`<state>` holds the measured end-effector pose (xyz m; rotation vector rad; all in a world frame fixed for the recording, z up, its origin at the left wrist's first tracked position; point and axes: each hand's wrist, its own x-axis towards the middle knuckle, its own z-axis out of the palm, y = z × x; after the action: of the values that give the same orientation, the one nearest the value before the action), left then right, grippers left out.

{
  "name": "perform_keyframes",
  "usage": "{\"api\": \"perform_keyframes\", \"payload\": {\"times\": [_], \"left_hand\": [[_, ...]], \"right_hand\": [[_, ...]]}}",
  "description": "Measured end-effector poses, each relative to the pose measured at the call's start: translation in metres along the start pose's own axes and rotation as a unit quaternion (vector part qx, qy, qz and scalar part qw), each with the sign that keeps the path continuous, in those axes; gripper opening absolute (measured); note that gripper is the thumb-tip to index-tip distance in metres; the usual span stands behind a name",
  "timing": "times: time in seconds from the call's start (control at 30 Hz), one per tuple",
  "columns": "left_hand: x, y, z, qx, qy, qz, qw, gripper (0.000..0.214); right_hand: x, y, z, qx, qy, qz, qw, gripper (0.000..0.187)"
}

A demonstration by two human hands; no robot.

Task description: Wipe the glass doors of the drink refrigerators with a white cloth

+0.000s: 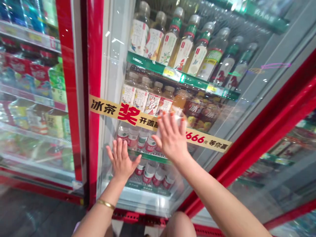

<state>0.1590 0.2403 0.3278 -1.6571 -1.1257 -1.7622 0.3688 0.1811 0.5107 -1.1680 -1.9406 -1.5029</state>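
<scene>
Yellow strip (129, 114) could honestly peel if that right hand (172, 136), fingers spread wide like the left hand (122, 161), drags across its edge.

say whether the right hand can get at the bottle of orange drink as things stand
Probably not: the right hand is spread open in front of the glass door, which looks shut, so the pane seems to stand between the hand and the bottle of orange drink.

Two hands (122, 164) (174, 140), one bracelet (106, 204), one banner (138, 118) — eight front bottles (168, 47) topmost in the middle cooler (94, 59)
</scene>
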Motion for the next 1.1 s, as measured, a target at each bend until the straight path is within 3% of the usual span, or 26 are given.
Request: {"api": "perform_keyframes", "payload": {"times": [0.1, 0.17, 0.27, 0.37, 0.4, 0.47, 0.53, 0.6, 0.67, 0.73, 0.8, 0.87, 0.93, 1.0, 1.03, 1.1], "left_hand": [[-0.005, -0.001, 0.003, -0.009, 0.009, -0.012, 1.000, 0.091], [-0.008, 0.001, 0.005, -0.007, 0.012, -0.031, 0.999, 0.095], [-0.013, 0.004, 0.007, -0.002, 0.019, -0.060, 0.998, 0.099], [-0.019, 0.003, 0.010, 0.001, 0.029, -0.072, 0.997, 0.096], [-0.021, 0.002, 0.011, 0.001, 0.034, -0.075, 0.997, 0.096], [-0.025, 0.000, 0.012, 0.001, 0.045, -0.079, 0.996, 0.097], [-0.030, -0.001, 0.014, -0.003, 0.056, -0.081, 0.995, 0.099], [-0.032, -0.001, 0.015, -0.007, 0.062, -0.081, 0.995, 0.100], [-0.034, -0.001, 0.017, -0.010, 0.064, -0.078, 0.995, 0.099], [-0.034, -0.002, 0.017, -0.012, 0.064, -0.069, 0.996, 0.097], [-0.033, -0.004, 0.015, -0.013, 0.061, -0.056, 0.996, 0.094], [-0.033, -0.007, 0.012, -0.019, 0.058, -0.042, 0.997, 0.092], [-0.032, -0.011, 0.009, -0.029, 0.056, -0.027, 0.998, 0.090], [-0.031, -0.014, 0.007, -0.040, 0.054, -0.013, 0.998, 0.089], [-0.031, -0.015, 0.006, -0.045, 0.051, -0.009, 0.998, 0.089], [-0.030, -0.015, 0.007, -0.053, 0.045, -0.004, 0.998, 0.088]], "right_hand": [[-0.012, -0.025, 0.008, 0.038, -0.012, -0.243, 0.969, 0.066], [-0.015, -0.021, 0.007, 0.055, -0.020, -0.299, 0.953, 0.063], [0.024, -0.005, -0.001, 0.076, -0.020, -0.186, 0.979, 0.073], [0.080, -0.019, -0.003, 0.111, -0.027, -0.077, 0.991, 0.080], [0.090, -0.031, -0.001, 0.125, -0.039, -0.087, 0.988, 0.078], [0.088, -0.057, 0.006, 0.154, -0.074, -0.179, 0.969, 0.070], [0.064, -0.070, 0.012, 0.175, -0.112, -0.286, 0.935, 0.065], [0.043, -0.064, 0.011, 0.188, -0.147, -0.321, 0.916, 0.066], [0.043, -0.046, 0.005, 0.184, -0.162, -0.256, 0.935, 0.070], [0.067, -0.035, -0.003, 0.166, -0.133, -0.134, 0.968, 0.072], [0.094, -0.042, -0.006, 0.149, -0.085, -0.047, 0.984, 0.074], [0.103, -0.064, -0.002, 0.149, -0.059, -0.075, 0.984, 0.071], [0.084, -0.080, 0.005, 0.154, -0.079, -0.176, 0.969, 0.065], [0.043, -0.075, 0.009, 0.142, -0.108, -0.222, 0.959, 0.061], [0.020, -0.061, 0.007, 0.125, -0.113, -0.198, 0.966, 0.061], [-0.016, -0.018, -0.004, 0.070, -0.090, -0.067, 0.991, 0.069]]}}
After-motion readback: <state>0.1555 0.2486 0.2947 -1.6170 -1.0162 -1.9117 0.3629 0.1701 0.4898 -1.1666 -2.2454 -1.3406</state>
